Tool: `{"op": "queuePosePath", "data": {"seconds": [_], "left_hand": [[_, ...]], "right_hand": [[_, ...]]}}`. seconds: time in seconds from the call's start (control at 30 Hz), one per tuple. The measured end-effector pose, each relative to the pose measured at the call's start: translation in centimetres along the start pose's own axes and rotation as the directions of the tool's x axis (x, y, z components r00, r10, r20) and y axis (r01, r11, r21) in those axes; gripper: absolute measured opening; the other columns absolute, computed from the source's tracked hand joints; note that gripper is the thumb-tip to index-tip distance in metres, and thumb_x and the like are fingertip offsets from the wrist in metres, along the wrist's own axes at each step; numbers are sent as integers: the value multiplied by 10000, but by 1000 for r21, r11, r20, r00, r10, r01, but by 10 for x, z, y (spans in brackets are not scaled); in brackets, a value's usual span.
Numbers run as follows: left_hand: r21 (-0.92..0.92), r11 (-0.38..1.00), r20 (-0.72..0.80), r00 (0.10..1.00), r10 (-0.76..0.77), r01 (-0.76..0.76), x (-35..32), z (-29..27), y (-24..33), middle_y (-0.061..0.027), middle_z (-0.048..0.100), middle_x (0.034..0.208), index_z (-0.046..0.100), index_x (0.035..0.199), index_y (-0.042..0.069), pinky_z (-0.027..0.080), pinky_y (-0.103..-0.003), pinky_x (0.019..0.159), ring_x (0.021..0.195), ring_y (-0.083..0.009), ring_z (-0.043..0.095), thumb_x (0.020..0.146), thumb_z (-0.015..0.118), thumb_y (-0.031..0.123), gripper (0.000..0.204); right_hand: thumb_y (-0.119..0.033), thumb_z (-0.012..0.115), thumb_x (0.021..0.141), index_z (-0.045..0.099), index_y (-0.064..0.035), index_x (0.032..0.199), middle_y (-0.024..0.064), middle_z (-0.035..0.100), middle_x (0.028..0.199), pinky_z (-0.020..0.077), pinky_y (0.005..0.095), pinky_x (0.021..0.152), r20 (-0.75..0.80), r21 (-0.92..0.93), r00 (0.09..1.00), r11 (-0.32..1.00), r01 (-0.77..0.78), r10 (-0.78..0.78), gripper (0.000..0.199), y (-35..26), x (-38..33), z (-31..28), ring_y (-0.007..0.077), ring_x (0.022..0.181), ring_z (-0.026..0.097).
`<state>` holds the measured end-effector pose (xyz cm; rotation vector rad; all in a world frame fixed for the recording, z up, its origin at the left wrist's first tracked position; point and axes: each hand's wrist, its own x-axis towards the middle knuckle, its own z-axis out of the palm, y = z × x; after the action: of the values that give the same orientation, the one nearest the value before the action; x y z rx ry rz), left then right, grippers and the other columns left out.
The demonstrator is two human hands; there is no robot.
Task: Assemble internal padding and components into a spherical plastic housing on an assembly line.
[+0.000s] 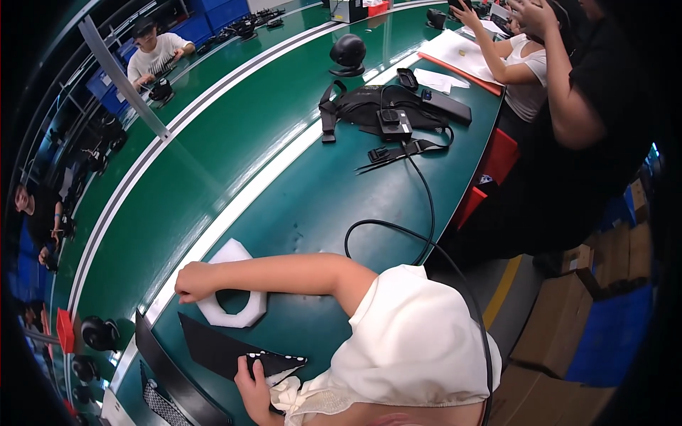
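Observation:
My right arm reaches across a white foam ring (248, 317) with a round hole, lying on the green table. My right hand (195, 282) is closed in a fist just past the ring's far edge; what it holds, if anything, is hidden. Nearer to me, my left hand (253, 388) grips the end of a flat black panel (213, 346), its fingers over the edge beside a strip of white dots. Beyond the panel lies a long black strip (170, 369), and next to that a black-and-white patterned piece (158, 402).
A black cable (433, 238) loops over the table's right part to a black strap pack (362, 106) and small box (395, 125). A black round device (348, 55) stands on the green conveyor (234, 121). People work at right and far left; cardboard boxes (550, 323) stand right.

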<state>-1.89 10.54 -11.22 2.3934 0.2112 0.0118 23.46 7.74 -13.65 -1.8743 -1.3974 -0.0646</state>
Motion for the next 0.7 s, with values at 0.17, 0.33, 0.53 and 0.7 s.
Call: {"op": "queuePosePath", "data": {"seconds": [0.17, 0.33, 0.53, 0.7], "left_hand": [[-47, 999, 47, 999, -23, 25, 1, -3, 9, -231, 523, 769, 474, 966, -42, 363, -419, 637, 710, -391, 476, 823, 481, 155, 243], [-79, 997, 65, 998, -21, 26, 2, -4, 14, -221, 523, 747, 474, 949, -34, 362, -416, 617, 687, -387, 474, 823, 482, 151, 224], [-65, 997, 13, 999, 35, -34, 2, 0, 13, -215, 529, 738, 474, 931, -32, 372, -409, 603, 670, -384, 482, 823, 486, 152, 213], [-81, 997, 44, 999, 10, -7, 6, -6, 17, -205, 533, 709, 482, 918, -23, 385, -394, 574, 633, -375, 493, 817, 485, 139, 190]], "right_hand": [[-295, 572, 727, 582, -78, 625, 92, 571, 598, 425, 392, 535, 0, 3, 1000, 1000, 5, -5, 240, 0, 1, 0, 297, 600, 554], [-297, 570, 730, 581, -75, 624, 95, 571, 599, 427, 391, 536, 6, -12, 1000, 1000, 1, 0, 246, -1, -2, -3, 299, 604, 554], [-299, 568, 732, 577, -67, 623, 99, 570, 598, 426, 393, 538, 18, -7, 1000, 1000, -18, 19, 256, -1, -5, -7, 303, 605, 554], [-301, 561, 734, 571, -55, 624, 113, 565, 599, 428, 400, 546, 4, 23, 1000, 1000, 0, 0, 269, -4, 0, -7, 312, 606, 550]]}}
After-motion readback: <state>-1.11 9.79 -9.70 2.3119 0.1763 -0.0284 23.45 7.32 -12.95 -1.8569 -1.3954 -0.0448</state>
